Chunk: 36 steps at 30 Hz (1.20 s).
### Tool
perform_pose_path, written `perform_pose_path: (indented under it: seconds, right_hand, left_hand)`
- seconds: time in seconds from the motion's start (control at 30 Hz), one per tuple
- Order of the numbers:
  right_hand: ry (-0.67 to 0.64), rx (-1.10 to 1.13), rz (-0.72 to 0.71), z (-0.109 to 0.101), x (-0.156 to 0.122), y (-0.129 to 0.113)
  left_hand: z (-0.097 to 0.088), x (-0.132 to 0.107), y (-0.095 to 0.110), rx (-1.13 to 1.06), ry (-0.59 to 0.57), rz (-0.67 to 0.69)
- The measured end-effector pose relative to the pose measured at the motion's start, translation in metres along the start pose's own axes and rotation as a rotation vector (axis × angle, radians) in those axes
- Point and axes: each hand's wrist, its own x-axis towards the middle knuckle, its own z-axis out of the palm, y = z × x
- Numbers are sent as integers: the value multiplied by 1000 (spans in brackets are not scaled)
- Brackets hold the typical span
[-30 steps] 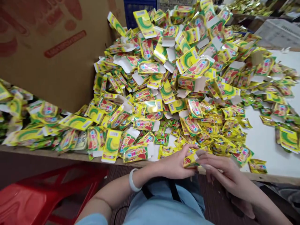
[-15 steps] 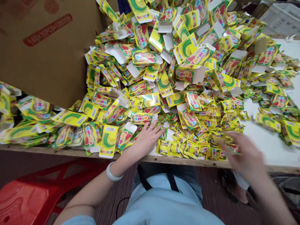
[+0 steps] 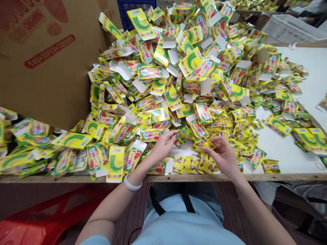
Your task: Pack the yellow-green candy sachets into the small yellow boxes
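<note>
My left hand (image 3: pixel 165 145) is closed, thumb and fingers pinching at the edge of a green candy packet (image 3: pixel 184 134). My right hand (image 3: pixel 224 157) reaches in from the right, thumb and forefinger on either side of a yellow candy packet (image 3: pixel 203 144). Under my left wrist a small candy box (image 3: pixel 159 167) lies at the table's front edge, its white flap pointing right. Just right of that box, several yellow packets (image 3: pixel 189 164) lie in a row. Partly hidden by my right hand, more yellow packets are heaped around it.
A large pile of yellow-green candy boxes (image 3: pixel 158 86) covers the table's middle and back. A big brown carton (image 3: pixel 51 81) leans in at left. Behind stand a blue crate (image 3: pixel 135 10) and a white crate (image 3: pixel 288 29). A red stool (image 3: pixel 33 221) is below the table.
My right hand has moved left from the right side to the yellow packets. My left hand now pinches at a green packet. A box now lies under my left wrist. The view has shifted.
</note>
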Motion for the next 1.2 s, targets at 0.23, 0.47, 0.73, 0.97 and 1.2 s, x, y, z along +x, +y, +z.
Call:
perform_pose_path:
  seconds: [0.23, 0.47, 0.73, 0.97, 1.2]
  right_hand:
    - [-149, 344, 61, 14, 29, -33]
    - [231, 359, 89, 37, 41, -19]
    - [-12, 445, -78, 42, 36, -19]
    - [-19, -267, -159, -32, 18, -6]
    - [-25, -494, -26, -34, 3, 39]
  left_hand:
    - [4, 10, 21, -234, -9, -3]
    - [21, 4, 47, -479, 120, 25]
    - [32, 4, 34, -405, 165, -58]
    - [11, -7, 29, 247, 25, 143]
    - [42, 52, 59, 592, 76, -162]
